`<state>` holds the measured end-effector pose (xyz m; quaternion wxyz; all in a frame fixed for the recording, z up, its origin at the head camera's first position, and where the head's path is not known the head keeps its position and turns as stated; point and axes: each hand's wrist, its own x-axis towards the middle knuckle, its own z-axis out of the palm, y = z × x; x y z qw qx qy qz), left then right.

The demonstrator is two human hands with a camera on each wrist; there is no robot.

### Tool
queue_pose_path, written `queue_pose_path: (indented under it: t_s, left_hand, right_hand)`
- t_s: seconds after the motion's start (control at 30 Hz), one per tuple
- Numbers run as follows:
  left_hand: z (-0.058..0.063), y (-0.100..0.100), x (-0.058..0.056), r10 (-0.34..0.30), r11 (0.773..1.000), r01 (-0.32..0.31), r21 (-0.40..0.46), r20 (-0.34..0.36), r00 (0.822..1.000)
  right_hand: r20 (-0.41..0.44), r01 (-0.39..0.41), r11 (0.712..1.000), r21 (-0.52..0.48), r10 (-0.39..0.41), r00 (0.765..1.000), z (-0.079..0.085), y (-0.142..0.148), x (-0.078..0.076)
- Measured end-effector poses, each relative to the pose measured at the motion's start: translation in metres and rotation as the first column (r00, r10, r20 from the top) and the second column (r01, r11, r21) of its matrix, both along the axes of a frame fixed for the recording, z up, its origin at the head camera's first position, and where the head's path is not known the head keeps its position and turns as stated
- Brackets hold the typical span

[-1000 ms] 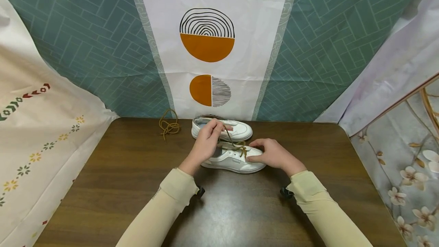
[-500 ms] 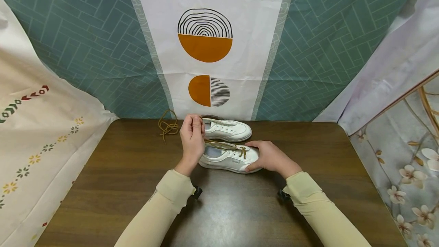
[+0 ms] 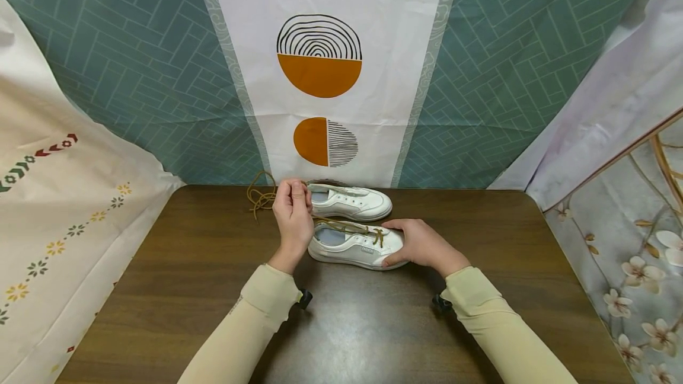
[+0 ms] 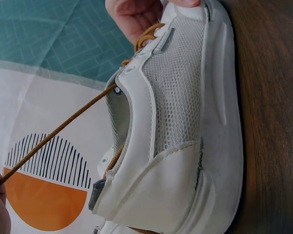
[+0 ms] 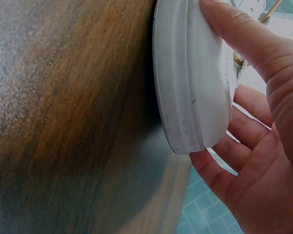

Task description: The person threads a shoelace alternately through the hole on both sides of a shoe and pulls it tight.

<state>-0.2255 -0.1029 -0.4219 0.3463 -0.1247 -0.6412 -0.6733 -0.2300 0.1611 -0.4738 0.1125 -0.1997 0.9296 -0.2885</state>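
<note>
A white sneaker [image 3: 341, 248] with a grey mesh side lies on the table, toe to the right. Its brown shoelace [image 3: 341, 225] is threaded through the front eyelets. My left hand [image 3: 293, 212], past the heel, pinches the lace and holds it taut; in the left wrist view the lace [image 4: 58, 130] runs straight from an upper eyelet to the fingers. My right hand [image 3: 424, 245] grips the toe, with the thumb on the near side and fingers round the far side. In the right wrist view the toe [image 5: 190, 83] sits between thumb and fingers.
Behind it stands a second white sneaker [image 3: 357, 203] with bare eyelets, close to the wall cloth [image 3: 373, 153]. A loose brown lace [image 3: 261, 197] lies coiled at the table's back edge, left of the shoes. The wooden table [image 3: 181, 289] extends towards the person.
My left hand has drawn the lace leftwards from above the shoe to past its heel, pulling it straight. The right hand has a fuller grip on the toe, and the shoe has shifted slightly left.
</note>
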Motion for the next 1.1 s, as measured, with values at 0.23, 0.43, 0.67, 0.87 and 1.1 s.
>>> queue_pose_path:
  t_s: [0.23,0.43,0.67,0.87,1.1]
  left_hand:
    - [-0.007,-0.009,-0.003,0.155,0.977,-0.123,-0.175,0.182,0.971]
    - [-0.021,-0.024,-0.007,0.382,0.857,-0.154,-0.492,0.405,0.830]
    - [-0.031,-0.028,-0.008,0.538,0.672,-0.089,-0.736,0.401,0.742]
    - [-0.030,-0.023,-0.005,0.539,0.570,-0.138,-0.810,0.242,0.806]
    - [-0.027,-0.012,0.000,0.187,0.352,-0.037,-0.935,0.031,0.982]
  right_hand:
    - [0.002,-0.003,1.000,-0.002,0.003,1.000,0.001,-0.001,0.001]
    - [-0.001,-0.020,1.000,-0.003,0.020,1.000,0.002,-0.001,0.002]
    - [-0.096,-0.058,0.996,-0.063,0.051,0.994,0.006,-0.006,0.003]
    - [-0.213,-0.093,0.989,-0.115,0.067,0.975,0.011,-0.017,0.004]
    - [-0.311,-0.104,0.993,0.056,0.117,0.943,0.016,-0.029,0.003]
